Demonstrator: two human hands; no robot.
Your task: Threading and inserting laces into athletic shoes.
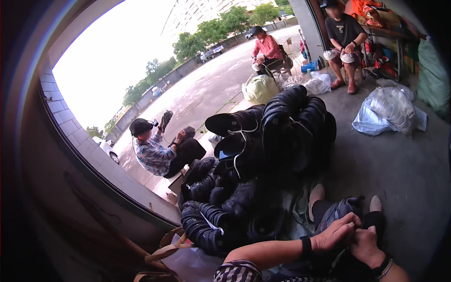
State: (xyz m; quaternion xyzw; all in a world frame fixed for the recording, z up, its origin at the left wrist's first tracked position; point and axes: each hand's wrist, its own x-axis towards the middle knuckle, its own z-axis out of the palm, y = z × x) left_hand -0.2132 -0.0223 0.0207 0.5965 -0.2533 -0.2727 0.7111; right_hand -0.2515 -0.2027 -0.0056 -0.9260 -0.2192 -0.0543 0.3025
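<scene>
My left hand and my right hand meet over my lap at the lower right. Both have their fingers pinched closed, with the fingertips nearly touching. Whatever lies between them is too small or hidden to make out. Just beyond the hands, a dark grey, soft-looking piece rests across my legs. I wear a dark band on the left wrist, and another band circles the right.
Nested stacks of black curved pieces, some tied with white cord, fill the floor ahead. More black bundles lie left. Three people sit farther off, one holding dark pieces by the doorway. White sacks lie right; a bag is near my left arm.
</scene>
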